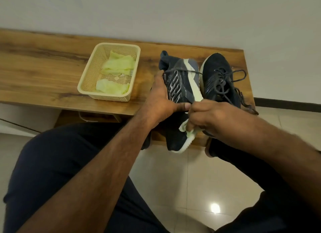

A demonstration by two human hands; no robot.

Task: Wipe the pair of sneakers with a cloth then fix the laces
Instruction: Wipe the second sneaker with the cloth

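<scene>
A dark sneaker with a white sole lies tipped on its side at the front of the wooden bench. My left hand grips its upper from the left, thumb across the side. My right hand holds a pale green cloth bunched in its fingers against the sneaker's sole near the toe end. The second dark sneaker stands upright just to the right, its dark laces loose and spread.
A cream plastic basket holding more pale green cloths sits on the bench left of the shoes. The wall runs behind the bench. My knees in dark trousers and a glossy tiled floor fill the foreground.
</scene>
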